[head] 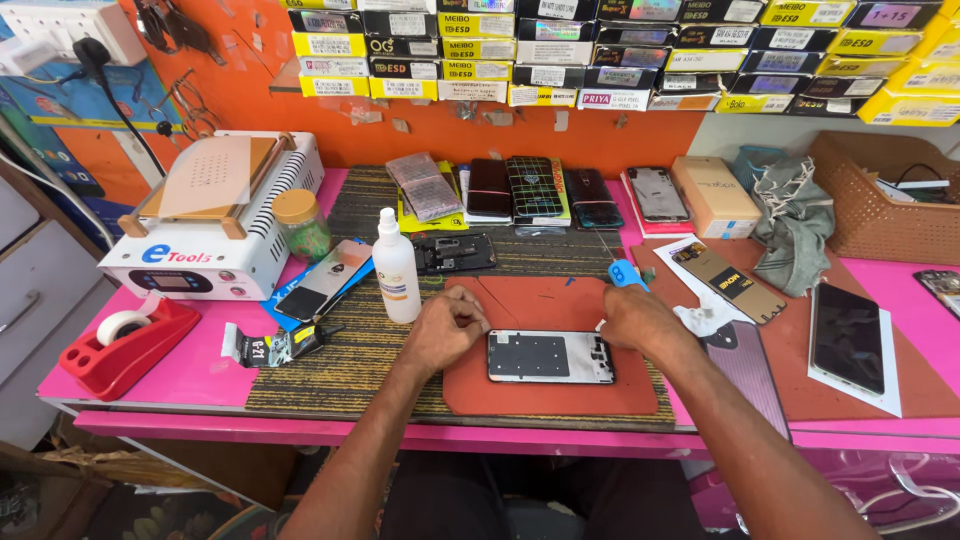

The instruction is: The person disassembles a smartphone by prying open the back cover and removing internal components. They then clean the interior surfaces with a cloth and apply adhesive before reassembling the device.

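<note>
The phone frame lies in the middle of the red mat, long axis left-right, between 2 hands. The left hand, fingers curled together, touches its left end; the right hand seemingly pinches a blue tool at its right end.

There is one view only, from a camera worn on the person's head. It looks steeply down and forward over the pink table, close enough that both forearms enter from the bottom edge. It faces the orange back wall, whose stacked boxes fill the top of the picture.
</note>
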